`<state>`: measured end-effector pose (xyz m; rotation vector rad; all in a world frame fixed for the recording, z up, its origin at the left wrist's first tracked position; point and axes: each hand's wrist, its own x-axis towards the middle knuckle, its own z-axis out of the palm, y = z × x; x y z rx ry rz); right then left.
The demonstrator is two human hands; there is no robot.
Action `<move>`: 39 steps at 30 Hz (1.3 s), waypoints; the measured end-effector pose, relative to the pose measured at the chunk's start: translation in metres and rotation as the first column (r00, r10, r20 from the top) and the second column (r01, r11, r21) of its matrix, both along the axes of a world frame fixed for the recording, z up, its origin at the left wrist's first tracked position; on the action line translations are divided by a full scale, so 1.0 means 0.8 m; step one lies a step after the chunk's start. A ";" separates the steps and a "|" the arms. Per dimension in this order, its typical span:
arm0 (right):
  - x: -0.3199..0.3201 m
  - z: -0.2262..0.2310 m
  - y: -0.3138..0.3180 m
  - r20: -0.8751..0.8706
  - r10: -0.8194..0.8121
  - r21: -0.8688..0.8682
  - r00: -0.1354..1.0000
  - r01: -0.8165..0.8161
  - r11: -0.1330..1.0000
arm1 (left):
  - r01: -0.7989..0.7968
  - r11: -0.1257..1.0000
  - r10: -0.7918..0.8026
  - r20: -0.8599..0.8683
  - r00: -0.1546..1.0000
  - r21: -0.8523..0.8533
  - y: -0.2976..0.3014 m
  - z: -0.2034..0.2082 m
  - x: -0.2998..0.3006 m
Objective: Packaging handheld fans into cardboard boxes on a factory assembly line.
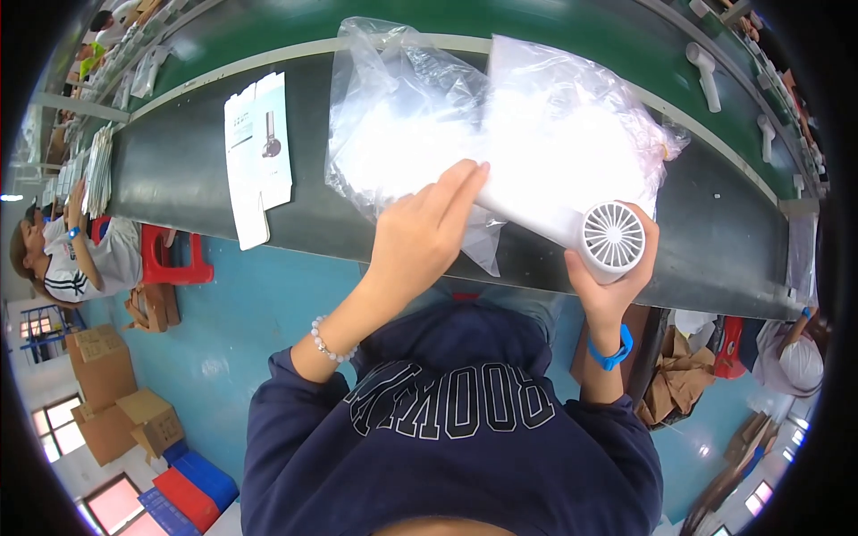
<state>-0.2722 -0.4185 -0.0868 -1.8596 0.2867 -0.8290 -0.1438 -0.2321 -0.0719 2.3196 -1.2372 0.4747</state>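
A white handheld fan (545, 221) lies slanted over the near part of the dark bench, its round grille toward the right. My right hand (621, 268) is closed around the fan's head from below. My left hand (418, 234) has its fingers pressed together at the far end of the handle; its thumb is hidden. Just beyond both hands are two clear plastic bags, a left bag (407, 80) and a right bag (572, 98), with bright white contents washed out by glare. A flattened white carton (259, 161) with a printed picture lies left of the bags.
Behind the dark bench (183, 152) runs a green conveyor (286, 36). More white fans (706, 79) lie on it at the right. A stack of flat cartons (98, 170) stands left, near another person (98, 250) and a red stool (170, 255). Cardboard boxes (98, 366) sit on the floor.
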 end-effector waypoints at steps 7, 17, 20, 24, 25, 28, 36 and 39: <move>0.005 0.012 0.042 -0.057 -0.141 0.199 0.988 0.149 0.968 | 0.258 0.960 -0.271 -0.133 0.953 -0.109 -0.036 0.006 -0.020; -0.016 0.035 0.037 -0.015 0.141 0.480 0.990 -0.116 0.869 | 0.296 0.865 -0.501 -0.723 0.475 -0.405 -0.036 0.043 -0.016; -0.019 0.029 0.039 0.023 0.174 0.479 0.984 -0.164 0.863 | 0.283 0.855 -0.516 -0.768 0.379 -0.435 -0.034 0.055 -0.013; -0.014 0.029 0.050 0.012 0.098 0.407 0.995 -0.094 0.909 | 0.343 0.817 -0.572 -0.734 0.367 -0.464 -0.034 0.064 -0.012; -0.011 0.028 0.051 0.041 0.039 0.256 0.998 -0.048 0.966 | 0.369 0.805 -0.588 -0.706 0.396 -0.464 -0.034 0.067 -0.012; -0.002 0.035 0.042 0.056 -0.021 -0.058 0.998 0.024 0.998 | 0.444 0.782 -0.617 -0.637 0.462 -0.437 -0.032 0.069 -0.006; 0.011 0.027 0.017 -0.043 0.006 -0.646 0.999 -0.032 0.763 | 0.363 0.732 -0.680 -0.653 0.333 -0.577 -0.031 0.082 0.018; 0.035 0.029 0.012 0.068 0.026 -0.700 0.997 0.029 0.713 | 0.306 0.708 -0.701 -0.687 0.191 -0.637 -0.032 0.097 0.033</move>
